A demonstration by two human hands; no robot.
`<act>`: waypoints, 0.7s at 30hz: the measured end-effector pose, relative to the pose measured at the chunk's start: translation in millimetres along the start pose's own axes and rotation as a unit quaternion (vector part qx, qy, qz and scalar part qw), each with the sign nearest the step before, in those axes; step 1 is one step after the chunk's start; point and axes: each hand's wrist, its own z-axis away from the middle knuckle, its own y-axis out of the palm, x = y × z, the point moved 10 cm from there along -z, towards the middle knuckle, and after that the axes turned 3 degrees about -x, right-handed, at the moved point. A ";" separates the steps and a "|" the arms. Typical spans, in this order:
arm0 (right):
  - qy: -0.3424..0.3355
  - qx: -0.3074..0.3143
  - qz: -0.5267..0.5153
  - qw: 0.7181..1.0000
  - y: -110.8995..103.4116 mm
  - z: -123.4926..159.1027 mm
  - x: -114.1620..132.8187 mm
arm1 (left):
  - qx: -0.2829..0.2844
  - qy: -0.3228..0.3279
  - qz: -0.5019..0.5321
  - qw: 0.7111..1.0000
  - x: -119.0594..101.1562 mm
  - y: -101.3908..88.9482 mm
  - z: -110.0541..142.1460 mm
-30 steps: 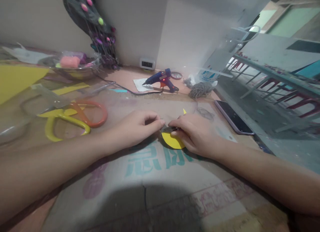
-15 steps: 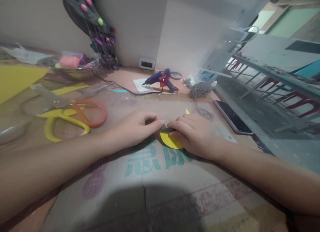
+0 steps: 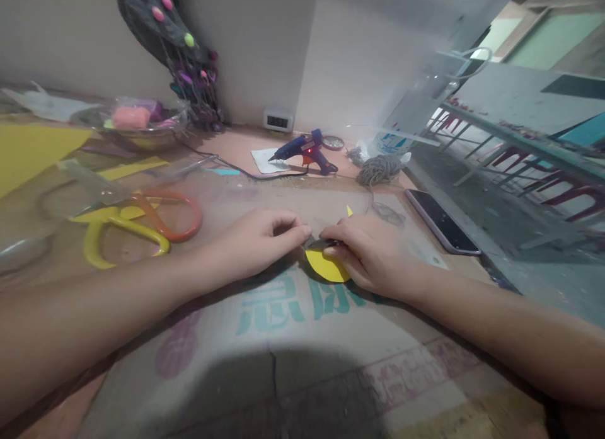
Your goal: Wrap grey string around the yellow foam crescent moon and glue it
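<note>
A piece of yellow paper (image 3: 328, 267) with a curved lower edge lies over the cardboard, and a dark grey patch, perhaps yarn, runs along its upper edge. My right hand (image 3: 366, 253) closes its thumb and fingers on this piece and covers much of it. A small yellow tip (image 3: 349, 210) pokes out behind the knuckles. Thumb and forefinger of my left hand (image 3: 265, 240) are pinched together beside the paper's left end; what sits between them is too small to make out. Grey yarn (image 3: 380, 169) lies in a bundle beyond my right hand, with loose strands trailing toward it.
Scissors (image 3: 182, 228) with orange and yellow handles lie at left. A blue glue gun (image 3: 302, 148) with a lit red light rests at the back, its cord running left. A phone (image 3: 442, 222) sits near the right edge. A bowl (image 3: 142, 138) with wrapped pieces stands back left.
My right hand shifted slightly with the yellow paper, first left, then back right, and the dark patch shows more again. My left hand stays in place.
</note>
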 end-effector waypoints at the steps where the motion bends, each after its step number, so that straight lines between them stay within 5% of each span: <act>1: 0.000 0.001 0.000 1.000 0.1 -0.2 0.2 | 0.000 0.001 -0.001 1.000 -0.1 0.0 0.0; 21: -0.003 0.018 0.008 1.000 3.1 0.4 -0.8 | 0.005 -0.004 -0.015 1.000 -1.3 0.8 0.7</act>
